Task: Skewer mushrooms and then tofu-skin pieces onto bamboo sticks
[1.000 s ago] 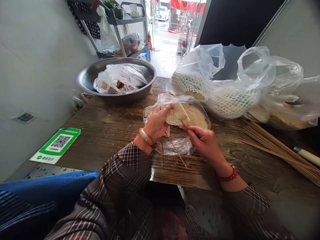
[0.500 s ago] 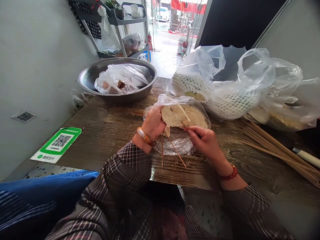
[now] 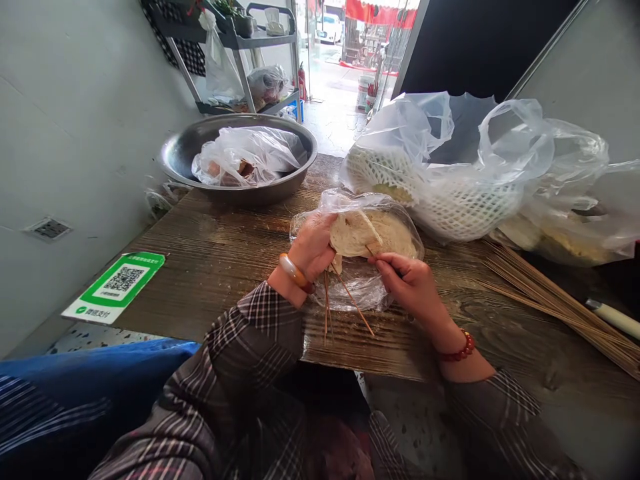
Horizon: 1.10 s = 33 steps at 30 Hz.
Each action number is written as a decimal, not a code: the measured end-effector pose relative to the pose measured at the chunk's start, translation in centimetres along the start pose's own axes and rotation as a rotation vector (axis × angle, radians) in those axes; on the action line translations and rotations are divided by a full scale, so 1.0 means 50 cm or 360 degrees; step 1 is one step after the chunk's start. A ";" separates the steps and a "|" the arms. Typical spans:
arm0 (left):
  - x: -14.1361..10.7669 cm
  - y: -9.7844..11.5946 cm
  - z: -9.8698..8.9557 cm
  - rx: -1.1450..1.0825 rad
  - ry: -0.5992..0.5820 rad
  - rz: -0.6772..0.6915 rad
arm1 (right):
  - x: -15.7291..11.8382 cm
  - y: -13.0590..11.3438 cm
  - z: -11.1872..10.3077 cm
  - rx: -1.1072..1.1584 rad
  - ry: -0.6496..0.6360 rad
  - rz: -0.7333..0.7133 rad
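Observation:
My left hand (image 3: 314,248) is closed on the left edge of a thin, pale, round food sheet (image 3: 350,237), whose exact kind I cannot tell. Several thin bamboo skewers (image 3: 354,301) stick out below that palm, with a small pale piece at their upper ends. In a pinch, my right hand (image 3: 407,275) holds another bamboo skewer (image 3: 370,251), its upper end at the sheet's lower right edge. More pale sheets (image 3: 400,230) lie behind in an opened clear plastic bag (image 3: 367,293) on the wooden table.
Back left stands a metal basin (image 3: 240,195) with a plastic-wrapped bundle inside. Plastic bags (image 3: 470,200) with net-wrapped contents fill the back right. Loose skewers (image 3: 555,297) and a pale handle (image 3: 615,318) lie at right; a green QR card (image 3: 117,283) lies left.
The sheet in my left hand has shifted slightly to the right. Both hands keep their holds, and the whole view has moved a little.

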<state>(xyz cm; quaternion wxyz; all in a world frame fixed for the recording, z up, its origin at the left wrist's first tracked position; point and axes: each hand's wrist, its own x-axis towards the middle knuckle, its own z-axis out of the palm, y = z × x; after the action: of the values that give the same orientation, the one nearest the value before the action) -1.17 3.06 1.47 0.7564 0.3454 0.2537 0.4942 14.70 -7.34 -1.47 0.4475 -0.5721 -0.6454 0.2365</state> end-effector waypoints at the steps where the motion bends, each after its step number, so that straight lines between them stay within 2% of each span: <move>1: 0.000 -0.002 0.000 0.0013 0.0001 0.0009 | 0.000 0.000 0.001 -0.0001 0.0004 -0.0001; 7: 0.000 -0.004 -0.001 0.0112 0.0021 -0.0040 | 0.002 0.002 0.002 0.0128 -0.0017 0.0098; 11: -0.003 0.029 -0.012 0.0265 0.0020 0.0051 | 0.001 -0.004 -0.008 0.0428 -0.0046 0.0261; 15: -0.005 0.074 -0.026 0.0335 0.0201 0.0210 | 0.001 -0.013 -0.019 0.0621 -0.0114 0.0408; 19: -0.004 0.091 -0.032 0.0323 0.0382 0.0386 | 0.001 -0.009 -0.018 0.0724 -0.0173 0.0517; 23: -0.007 0.086 -0.031 0.0259 0.0316 0.0392 | 0.005 -0.015 -0.005 0.0940 -0.0178 0.0662; 26: -0.009 0.084 -0.030 0.0203 0.0210 0.0405 | 0.014 -0.038 0.011 0.1189 -0.0196 0.0788; 29: -0.008 0.084 -0.033 0.0179 0.0215 0.0449 | 0.027 -0.067 0.035 0.1424 -0.0210 0.0882; 31: -0.005 0.084 -0.037 0.0174 0.0241 0.0472 | 0.035 -0.082 0.054 0.1477 -0.0238 0.0923; 33: -0.002 0.083 -0.041 0.0172 0.0233 0.0478 | 0.041 -0.090 0.073 0.1385 -0.0313 0.0920</move>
<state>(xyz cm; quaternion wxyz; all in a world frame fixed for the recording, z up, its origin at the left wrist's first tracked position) -5.06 4.63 3.39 0.6337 0.3827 0.2799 0.6112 9.34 -5.69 1.07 0.4975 -0.4633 -0.3424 0.6486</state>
